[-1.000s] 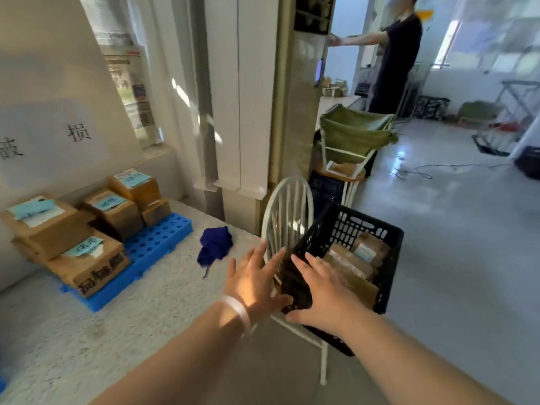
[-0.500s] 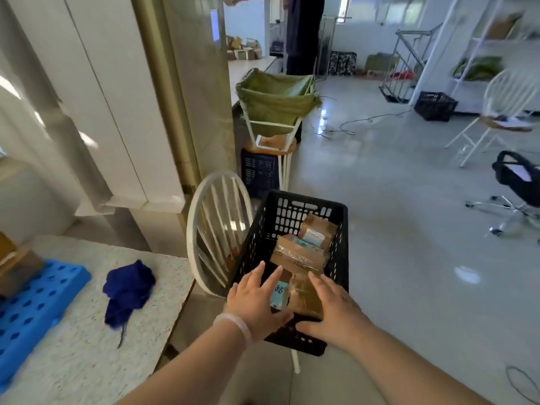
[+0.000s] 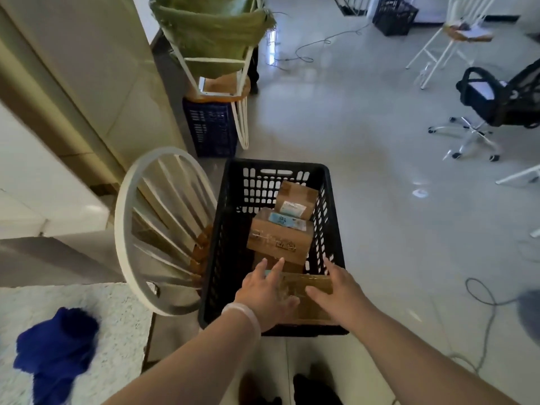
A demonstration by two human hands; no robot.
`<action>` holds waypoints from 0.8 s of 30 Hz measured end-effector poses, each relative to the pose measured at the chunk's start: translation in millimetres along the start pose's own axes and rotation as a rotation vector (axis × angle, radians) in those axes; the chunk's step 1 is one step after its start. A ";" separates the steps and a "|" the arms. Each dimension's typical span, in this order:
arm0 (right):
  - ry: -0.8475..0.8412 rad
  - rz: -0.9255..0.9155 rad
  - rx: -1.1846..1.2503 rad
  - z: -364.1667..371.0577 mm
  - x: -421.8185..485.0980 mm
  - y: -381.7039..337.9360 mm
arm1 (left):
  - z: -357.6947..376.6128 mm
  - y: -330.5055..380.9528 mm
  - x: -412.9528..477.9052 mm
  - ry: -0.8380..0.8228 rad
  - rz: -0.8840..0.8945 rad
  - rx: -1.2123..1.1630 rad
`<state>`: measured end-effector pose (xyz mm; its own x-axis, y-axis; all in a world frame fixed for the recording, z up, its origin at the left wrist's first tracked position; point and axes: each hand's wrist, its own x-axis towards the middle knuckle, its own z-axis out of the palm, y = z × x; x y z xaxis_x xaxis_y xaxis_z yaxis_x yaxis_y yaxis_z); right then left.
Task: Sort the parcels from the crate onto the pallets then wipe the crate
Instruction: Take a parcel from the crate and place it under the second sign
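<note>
A black plastic crate (image 3: 216, 252) rests on a white chair (image 3: 152, 229) right below me. Inside lie brown cardboard parcels: a small one (image 3: 296, 197) at the far end, a larger one (image 3: 277, 241) in the middle, and a flat one (image 3: 309, 299) nearest me. My left hand (image 3: 264, 293) and my right hand (image 3: 339, 290) reach into the near end of the crate with fingers spread, resting on either side of the flat parcel. Neither hand has closed around it. A crumpled blue cloth (image 3: 55, 352) lies on the speckled counter (image 3: 111, 311) at lower left.
Behind the crate stand a blue crate (image 3: 210, 127) and a white frame holding a green sack (image 3: 213, 27). A black office chair (image 3: 496, 100), a white chair (image 3: 455, 36) and another black crate (image 3: 393, 16) stand on the grey floor, with cables (image 3: 482, 299) trailing at right.
My view has swung right and down, away from the blue pallet and its parcels. Both hands have moved from the crate's near rim into the crate, onto the nearest flat parcel.
</note>
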<state>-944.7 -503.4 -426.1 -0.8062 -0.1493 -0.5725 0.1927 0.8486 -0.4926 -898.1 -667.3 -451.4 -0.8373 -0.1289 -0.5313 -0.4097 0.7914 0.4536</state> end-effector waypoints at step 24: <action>-0.211 0.301 0.386 -25.0 102.5 -7.0 | -0.5 1.5 58.6 0.030 -0.158 -0.425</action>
<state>-1042.7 -511.9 -465.0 -0.5609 -0.0608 -0.8257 0.6221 0.6270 -0.4688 -947.9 -674.0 -481.6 -0.7604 -0.2504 -0.5993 -0.6400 0.4457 0.6259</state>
